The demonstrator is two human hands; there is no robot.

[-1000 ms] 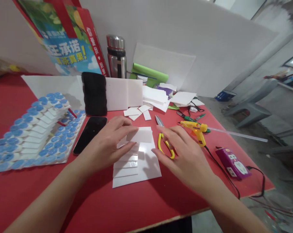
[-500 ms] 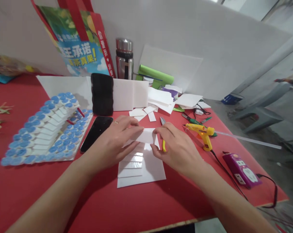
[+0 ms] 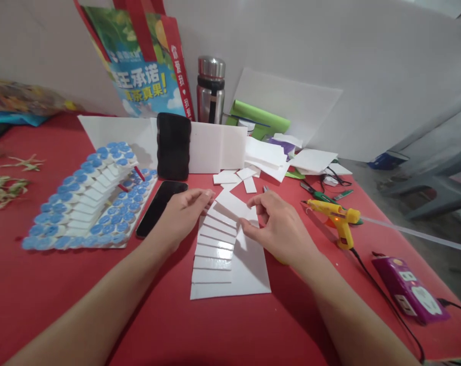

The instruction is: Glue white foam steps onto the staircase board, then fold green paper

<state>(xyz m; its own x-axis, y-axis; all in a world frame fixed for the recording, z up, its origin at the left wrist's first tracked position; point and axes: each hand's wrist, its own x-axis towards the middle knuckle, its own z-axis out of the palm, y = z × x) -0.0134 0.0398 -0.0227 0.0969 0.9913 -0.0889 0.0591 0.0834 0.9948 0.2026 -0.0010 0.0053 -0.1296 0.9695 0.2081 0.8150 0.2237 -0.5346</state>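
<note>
A white foam-board strip (image 3: 232,204) lies slanted at the top of a fan of overlapping white strips (image 3: 215,251). They rest on a white board (image 3: 255,269). My right hand (image 3: 282,223) grips the slanted strip's right end by its edges, between thumb and forefinger. At the other end is my left hand (image 3: 184,213), its fingertips pressed together close to the strip's left corner. Whether something is pinched there is hidden. Left of my hands stands a model (image 3: 89,198) with similar white steps, bordered by blue-topped round pieces.
A yellow glue gun (image 3: 339,218) with a clear stick and a purple power socket (image 3: 409,292) are on the right. A phone (image 3: 160,206) lies by my left hand. Behind are loose white pieces (image 3: 249,183), a black case (image 3: 174,147), a steel flask (image 3: 210,91) and a bag (image 3: 146,66).
The top strip has turned from nearly level to slanting down rightward. My left hand has drawn back to its left end, uncovering the fan of strips. The whole view has shifted slightly.
</note>
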